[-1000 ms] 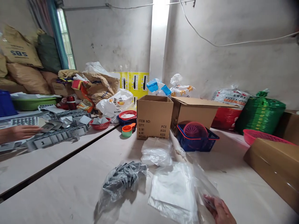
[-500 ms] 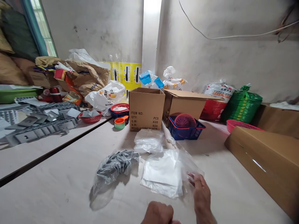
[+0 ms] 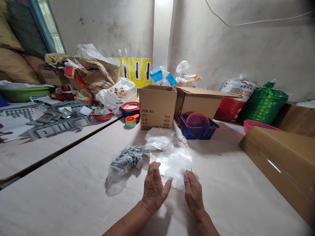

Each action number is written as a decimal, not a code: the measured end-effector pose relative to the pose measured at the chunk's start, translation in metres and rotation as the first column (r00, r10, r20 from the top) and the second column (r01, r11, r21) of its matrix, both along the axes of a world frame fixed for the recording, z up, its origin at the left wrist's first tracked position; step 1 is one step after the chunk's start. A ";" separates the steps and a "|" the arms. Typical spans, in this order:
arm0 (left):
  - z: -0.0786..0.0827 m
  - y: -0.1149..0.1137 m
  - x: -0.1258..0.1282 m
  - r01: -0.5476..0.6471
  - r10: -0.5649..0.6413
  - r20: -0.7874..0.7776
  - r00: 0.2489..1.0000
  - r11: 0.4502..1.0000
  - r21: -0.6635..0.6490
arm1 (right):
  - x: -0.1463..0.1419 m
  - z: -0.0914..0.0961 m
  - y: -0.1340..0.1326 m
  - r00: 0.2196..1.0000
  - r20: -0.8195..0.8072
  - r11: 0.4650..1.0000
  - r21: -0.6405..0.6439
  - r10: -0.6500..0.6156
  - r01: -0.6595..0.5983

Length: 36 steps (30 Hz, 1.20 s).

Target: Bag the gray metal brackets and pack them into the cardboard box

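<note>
A stack of clear plastic bags [image 3: 175, 163] lies flat on the pale table [image 3: 73, 196] in front of me. My left hand [image 3: 154, 187] rests on the near left edge of the stack, fingers stretched and together, thumb out. My right hand [image 3: 193, 191] lies at the stack's near right corner, its fingertips touching the plastic. Left of the stack sits a clear bag of dark grey parts [image 3: 128, 160]. Behind the stack lies another crumpled clear bag [image 3: 158, 139].
An open cardboard box [image 3: 157, 106] and a blue basket holding a red basket [image 3: 198, 126] stand behind. A long brown carton [image 3: 283, 164] lies at the right. On the left table [image 3: 29, 157] lie grey plastic frames [image 3: 56, 123], red bowls and sacks.
Both my hands have come forward onto the stack of clear bags. The loose bag my right hand held up now lies flat. The view has tilted down a little.
</note>
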<state>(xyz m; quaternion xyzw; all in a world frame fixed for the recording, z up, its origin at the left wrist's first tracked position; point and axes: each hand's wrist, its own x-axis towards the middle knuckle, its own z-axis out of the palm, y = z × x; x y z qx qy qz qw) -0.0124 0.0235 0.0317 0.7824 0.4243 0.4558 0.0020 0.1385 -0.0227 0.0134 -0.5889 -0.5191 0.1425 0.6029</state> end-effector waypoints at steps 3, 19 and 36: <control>0.004 0.002 -0.003 -0.003 0.009 -0.120 0.993 0.999 0.050 | -0.001 0.002 -0.001 0.999 0.030 0.999 0.008 0.039 -0.039; -0.015 0.010 -0.023 -0.077 0.109 -0.275 0.955 0.989 0.124 | 0.012 -0.024 0.004 0.729 0.671 0.990 0.054 -0.135 0.134; -0.029 0.016 -0.029 -0.078 0.077 -0.327 0.942 0.997 0.010 | 0.011 -0.030 0.002 0.642 0.760 0.993 0.036 -0.101 0.114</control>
